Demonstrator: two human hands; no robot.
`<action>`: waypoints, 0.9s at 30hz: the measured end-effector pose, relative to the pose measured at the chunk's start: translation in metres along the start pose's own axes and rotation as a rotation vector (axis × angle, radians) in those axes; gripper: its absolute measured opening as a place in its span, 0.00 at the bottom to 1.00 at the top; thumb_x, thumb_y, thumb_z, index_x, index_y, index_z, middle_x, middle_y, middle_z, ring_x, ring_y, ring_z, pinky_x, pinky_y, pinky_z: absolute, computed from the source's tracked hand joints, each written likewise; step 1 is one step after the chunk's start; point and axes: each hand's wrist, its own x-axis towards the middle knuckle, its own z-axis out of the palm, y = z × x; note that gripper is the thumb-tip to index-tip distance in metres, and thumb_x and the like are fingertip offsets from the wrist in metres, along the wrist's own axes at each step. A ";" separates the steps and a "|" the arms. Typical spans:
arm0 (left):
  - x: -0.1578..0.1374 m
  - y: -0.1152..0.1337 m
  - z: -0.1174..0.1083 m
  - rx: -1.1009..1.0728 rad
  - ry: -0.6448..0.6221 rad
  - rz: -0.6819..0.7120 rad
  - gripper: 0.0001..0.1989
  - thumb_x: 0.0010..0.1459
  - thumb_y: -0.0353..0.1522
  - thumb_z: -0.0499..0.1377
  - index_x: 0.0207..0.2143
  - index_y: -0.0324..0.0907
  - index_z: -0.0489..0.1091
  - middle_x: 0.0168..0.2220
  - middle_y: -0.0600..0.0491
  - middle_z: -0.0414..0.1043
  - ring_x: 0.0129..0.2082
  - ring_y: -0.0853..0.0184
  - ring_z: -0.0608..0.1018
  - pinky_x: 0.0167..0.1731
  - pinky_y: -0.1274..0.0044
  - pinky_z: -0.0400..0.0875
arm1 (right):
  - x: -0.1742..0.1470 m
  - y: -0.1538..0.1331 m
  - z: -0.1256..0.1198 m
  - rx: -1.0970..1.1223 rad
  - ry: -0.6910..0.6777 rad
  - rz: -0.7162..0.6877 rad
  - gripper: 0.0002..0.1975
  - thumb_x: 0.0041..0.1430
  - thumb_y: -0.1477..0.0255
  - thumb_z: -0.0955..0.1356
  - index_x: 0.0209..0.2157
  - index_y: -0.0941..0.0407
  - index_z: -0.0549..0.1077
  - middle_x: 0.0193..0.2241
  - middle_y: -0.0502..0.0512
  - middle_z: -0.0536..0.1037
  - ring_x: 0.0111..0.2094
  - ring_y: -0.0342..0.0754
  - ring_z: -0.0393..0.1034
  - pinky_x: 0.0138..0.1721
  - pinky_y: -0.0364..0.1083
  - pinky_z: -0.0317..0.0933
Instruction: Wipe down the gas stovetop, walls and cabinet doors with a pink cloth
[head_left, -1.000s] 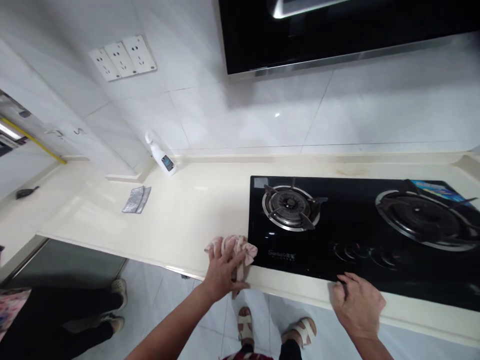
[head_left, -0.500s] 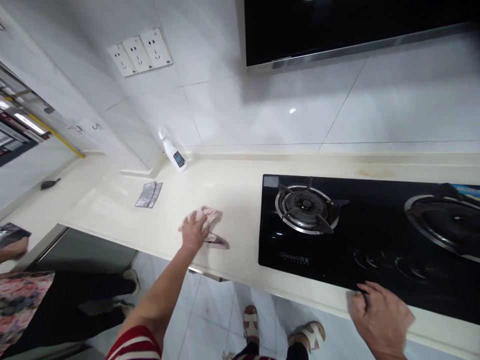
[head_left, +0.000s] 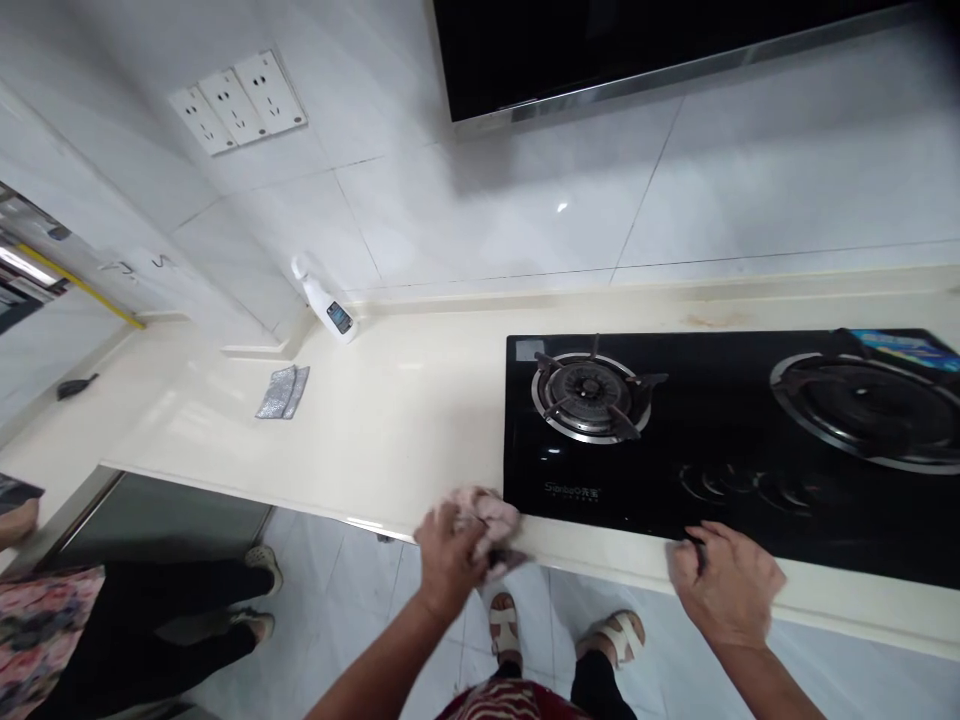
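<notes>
The left hand (head_left: 451, 555), nearer, curls its grip around a crumpled pink cloth (head_left: 487, 510) bunched toward two o'clock. The right hand (head_left: 727, 585) rests half-curled at three o'clock, its hold unclear.

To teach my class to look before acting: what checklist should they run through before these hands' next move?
1. Left hand on the crumpled pale-pink cloth: ok.
2. Cloth fully on the cream counter: not ok, part reaches past the front edge.
3. Right hand resting at the counter's front edge: ok.
4. White plastic spray bottle clear of both hands: ok.
5. Left round metal burner of the black glass stove unlit: ok, no flame visible.
6. Cloth damp: cannot tell.
</notes>
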 end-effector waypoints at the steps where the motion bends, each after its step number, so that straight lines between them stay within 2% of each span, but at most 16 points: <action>1: -0.003 0.019 0.005 -0.046 -0.034 0.048 0.17 0.49 0.38 0.69 0.43 0.54 0.79 0.50 0.46 0.69 0.44 0.53 0.71 0.41 0.62 0.70 | 0.000 -0.001 0.000 0.006 0.003 0.000 0.11 0.57 0.65 0.62 0.35 0.55 0.72 0.45 0.63 0.75 0.51 0.60 0.64 0.55 0.59 0.52; 5: 0.002 0.074 0.020 -0.282 -0.156 0.147 0.20 0.46 0.34 0.70 0.44 0.54 0.79 0.52 0.46 0.70 0.45 0.53 0.73 0.41 0.61 0.73 | 0.004 -0.006 -0.001 0.050 0.008 0.007 0.12 0.59 0.63 0.62 0.36 0.55 0.72 0.46 0.62 0.74 0.52 0.59 0.63 0.55 0.59 0.51; 9: 0.035 0.112 0.025 -0.724 -0.264 0.029 0.14 0.49 0.29 0.65 0.41 0.48 0.79 0.43 0.49 0.73 0.40 0.63 0.77 0.39 0.70 0.77 | 0.011 -0.010 -0.007 0.212 0.018 0.065 0.14 0.60 0.60 0.63 0.36 0.56 0.73 0.45 0.62 0.72 0.51 0.58 0.63 0.55 0.60 0.52; 11: 0.057 0.126 0.021 -0.852 -0.261 -0.009 0.12 0.52 0.29 0.63 0.41 0.46 0.78 0.40 0.50 0.72 0.37 0.67 0.77 0.38 0.74 0.77 | 0.013 -0.013 -0.016 0.317 0.086 0.178 0.15 0.61 0.60 0.62 0.36 0.56 0.74 0.45 0.63 0.71 0.50 0.57 0.62 0.54 0.59 0.54; 13: 0.080 0.134 0.013 -0.865 -0.170 0.023 0.13 0.54 0.29 0.63 0.42 0.45 0.77 0.43 0.49 0.71 0.40 0.65 0.77 0.40 0.73 0.77 | 0.010 -0.019 -0.030 0.380 0.168 0.297 0.15 0.63 0.60 0.61 0.37 0.55 0.73 0.46 0.62 0.71 0.51 0.57 0.62 0.53 0.58 0.54; 15: 0.099 0.136 0.009 -0.786 -0.044 0.082 0.13 0.55 0.31 0.64 0.44 0.47 0.77 0.50 0.47 0.69 0.49 0.60 0.76 0.48 0.68 0.76 | 0.006 -0.029 -0.047 0.394 0.214 0.338 0.14 0.64 0.61 0.61 0.39 0.55 0.72 0.46 0.62 0.71 0.51 0.57 0.62 0.55 0.59 0.54; 17: 0.114 0.136 0.012 -0.623 -0.020 0.160 0.16 0.56 0.35 0.65 0.48 0.48 0.76 0.57 0.45 0.66 0.57 0.53 0.72 0.55 0.60 0.72 | 0.003 -0.043 -0.062 0.380 0.229 0.296 0.12 0.65 0.63 0.62 0.39 0.54 0.72 0.46 0.61 0.71 0.52 0.58 0.63 0.56 0.60 0.55; 20: 0.120 0.132 0.027 -0.424 -0.217 0.278 0.32 0.46 0.38 0.73 0.55 0.50 0.73 0.64 0.42 0.61 0.63 0.38 0.64 0.57 0.46 0.65 | 0.007 -0.071 -0.073 0.378 0.169 0.169 0.13 0.66 0.66 0.61 0.45 0.54 0.72 0.51 0.62 0.68 0.55 0.59 0.62 0.56 0.62 0.56; 22: 0.116 0.125 0.036 -0.459 -0.326 0.328 0.45 0.42 0.38 0.74 0.64 0.50 0.64 0.68 0.41 0.58 0.67 0.33 0.58 0.59 0.42 0.61 | 0.015 -0.093 -0.068 0.390 0.045 0.066 0.16 0.66 0.66 0.61 0.52 0.53 0.71 0.59 0.63 0.63 0.59 0.62 0.58 0.58 0.64 0.56; 23: 0.113 0.119 0.039 -0.540 -0.352 0.330 0.48 0.45 0.37 0.72 0.68 0.50 0.57 0.69 0.40 0.56 0.68 0.35 0.57 0.60 0.43 0.61 | 0.021 -0.105 -0.062 0.390 -0.034 0.014 0.18 0.66 0.66 0.61 0.55 0.52 0.70 0.63 0.64 0.59 0.61 0.63 0.56 0.59 0.65 0.55; 25: 0.106 0.103 0.040 -0.768 -0.375 0.296 0.47 0.56 0.35 0.64 0.72 0.49 0.43 0.70 0.40 0.54 0.69 0.45 0.61 0.62 0.52 0.65 | 0.032 -0.128 -0.044 0.354 -0.197 -0.043 0.21 0.66 0.63 0.63 0.59 0.50 0.68 0.68 0.62 0.51 0.66 0.69 0.49 0.60 0.68 0.52; 27: 0.098 0.085 0.039 -0.936 -0.368 0.232 0.42 0.62 0.31 0.56 0.72 0.49 0.37 0.70 0.40 0.54 0.67 0.54 0.65 0.59 0.60 0.71 | 0.041 -0.148 -0.024 0.286 -0.326 -0.062 0.24 0.64 0.59 0.66 0.60 0.47 0.68 0.69 0.61 0.49 0.68 0.76 0.41 0.60 0.74 0.47</action>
